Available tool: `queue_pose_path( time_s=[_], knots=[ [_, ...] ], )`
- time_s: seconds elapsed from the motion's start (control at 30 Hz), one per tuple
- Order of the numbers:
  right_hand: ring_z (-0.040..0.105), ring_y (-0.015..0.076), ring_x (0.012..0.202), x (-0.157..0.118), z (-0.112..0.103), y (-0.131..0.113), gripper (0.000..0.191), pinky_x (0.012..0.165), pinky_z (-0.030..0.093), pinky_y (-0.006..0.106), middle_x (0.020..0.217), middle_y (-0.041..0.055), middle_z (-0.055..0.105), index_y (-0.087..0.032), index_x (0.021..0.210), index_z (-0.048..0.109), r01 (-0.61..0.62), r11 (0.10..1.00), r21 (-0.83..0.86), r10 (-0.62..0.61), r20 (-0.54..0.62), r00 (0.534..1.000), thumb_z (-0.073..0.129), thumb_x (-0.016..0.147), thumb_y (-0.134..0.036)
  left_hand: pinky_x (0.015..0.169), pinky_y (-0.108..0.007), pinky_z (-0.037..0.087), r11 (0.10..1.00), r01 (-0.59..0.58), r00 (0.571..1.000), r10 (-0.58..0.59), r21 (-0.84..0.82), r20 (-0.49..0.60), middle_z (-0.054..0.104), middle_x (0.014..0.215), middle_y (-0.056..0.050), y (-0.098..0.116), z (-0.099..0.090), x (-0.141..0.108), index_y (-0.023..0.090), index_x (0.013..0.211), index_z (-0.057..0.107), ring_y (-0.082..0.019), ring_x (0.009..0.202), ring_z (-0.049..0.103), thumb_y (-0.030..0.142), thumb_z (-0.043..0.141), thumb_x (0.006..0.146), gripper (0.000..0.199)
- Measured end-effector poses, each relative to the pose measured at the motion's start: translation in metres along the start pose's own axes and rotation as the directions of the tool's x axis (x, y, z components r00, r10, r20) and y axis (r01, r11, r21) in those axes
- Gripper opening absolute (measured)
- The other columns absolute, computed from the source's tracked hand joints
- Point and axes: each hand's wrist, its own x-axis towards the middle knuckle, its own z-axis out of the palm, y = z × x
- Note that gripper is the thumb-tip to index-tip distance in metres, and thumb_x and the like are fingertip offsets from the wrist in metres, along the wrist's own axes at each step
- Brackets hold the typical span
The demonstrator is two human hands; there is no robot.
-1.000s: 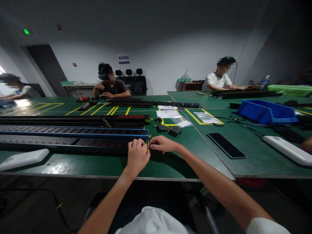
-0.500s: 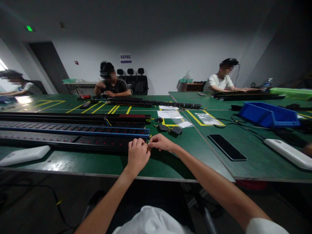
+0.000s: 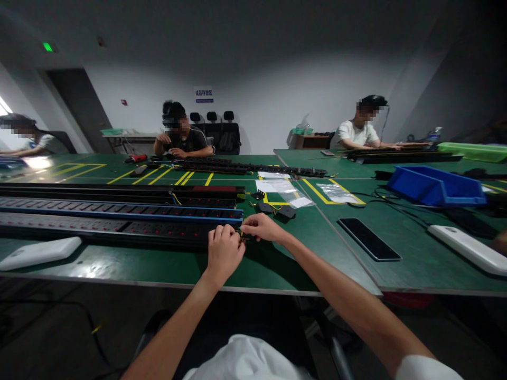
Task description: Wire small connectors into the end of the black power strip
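Long black power strips with rows of sockets and small red marks lie side by side on the green table. My left hand [image 3: 225, 250] is closed over the right end of the nearest power strip [image 3: 158, 230]; its fingertips are partly hidden. Thin wires [image 3: 244, 239], brownish in colour, stick out beside those fingers. Just to the right, my right hand [image 3: 262, 227] pinches a small green-yellow wire [image 3: 241, 230] at the strip's end. Behind the nearest strip runs another one with a blue edge [image 3: 198, 211].
Black end pieces [image 3: 285, 212] and papers [image 3: 275, 186] lie beyond my right hand. A phone [image 3: 369, 239], a white device [image 3: 467, 248] and a blue bin [image 3: 438, 186] stand right. Another white device [image 3: 41, 252] lies left. Several co-workers sit across the table.
My right hand has risen slightly at the strip's end, and the brownish wires show more below it. My left hand stays in place.
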Motion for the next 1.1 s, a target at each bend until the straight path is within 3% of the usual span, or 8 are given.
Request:
queue_pose_path(
  time_s=[0.17,0.4,0.77,0.87,0.97,1.1],
  knots=[
    [0.056,0.0094,0.056,0.003,0.012,0.004,0.035,0.044,0.046,0.017,0.063,0.0002,0.062,-0.013,0.076,0.067,-0.066,0.982,0.178,0.073,-0.034,0.997,0.073,0.075,-0.048,0.083,-0.043,0.036,1.000,0.010,1.000,-0.010,0.003,0.017,0.060,0.095,-0.009,0.001,0.000,0.000,0.020,0.081,0.069,-0.026,0.096,0.049,0.026,0.060,0.086,0.012],
    [0.057,0.0090,0.058,0.002,0.017,0.006,0.043,0.052,0.050,0.019,0.064,-0.0002,0.061,-0.013,0.075,0.066,-0.101,0.940,0.326,0.124,-0.049,0.991,0.080,0.068,-0.053,0.083,-0.043,0.036,1.000,-0.004,1.000,0.003,0.009,0.016,0.060,0.095,-0.009,0.000,0.000,-0.001,0.020,0.084,0.070,-0.026,0.096,0.049,0.027,0.058,0.088,0.014],
    [0.056,0.0085,0.058,0.002,0.011,0.006,0.043,0.048,0.048,0.017,0.064,-0.0012,0.060,-0.014,0.076,0.064,-0.142,0.948,0.284,0.152,-0.014,0.988,0.078,0.072,-0.054,0.086,-0.046,0.037,0.998,0.019,0.999,-0.016,0.060,-0.039,0.061,0.100,-0.011,0.005,-0.011,-0.005,0.021,0.086,0.071,-0.029,0.102,0.049,0.037,0.058,0.089,0.021],
    [0.054,0.0074,0.056,0.001,0.008,0.003,0.035,0.045,0.046,0.016,0.068,0.0002,0.062,-0.014,0.078,0.063,-0.175,0.948,0.265,0.187,-0.021,0.982,0.071,0.082,-0.048,0.090,-0.046,0.037,0.999,0.051,0.995,-0.051,-0.001,-0.085,0.063,0.102,-0.011,-0.005,-0.021,-0.002,0.021,0.083,0.070,-0.029,0.105,0.051,0.043,0.055,0.091,0.028],
    [0.052,0.0058,0.052,0.001,0.006,0.001,0.028,0.042,0.043,0.015,0.072,0.0008,0.063,-0.014,0.080,0.063,-0.206,0.943,0.261,0.231,-0.068,0.971,0.065,0.088,-0.040,0.089,-0.043,0.041,0.993,0.094,0.991,-0.100,-0.072,-0.085,0.066,0.102,-0.008,-0.024,-0.029,0.012,0.022,0.089,0.070,-0.028,0.104,0.054,0.037,0.054,0.091,0.022],
    [0.050,0.0044,0.048,0.000,0.007,-0.001,0.021,0.039,0.039,0.013,0.068,-0.0017,0.060,-0.015,0.084,0.063,-0.238,0.935,0.262,0.272,-0.104,0.957,0.061,0.092,-0.034,0.089,-0.037,0.046,0.973,0.099,0.992,-0.078,-0.208,0.104,0.069,0.102,-0.005,-0.051,-0.027,0.037,0.023,0.094,0.071,-0.024,0.099,0.059,0.023,0.057,0.082,0.018]
  ],
)
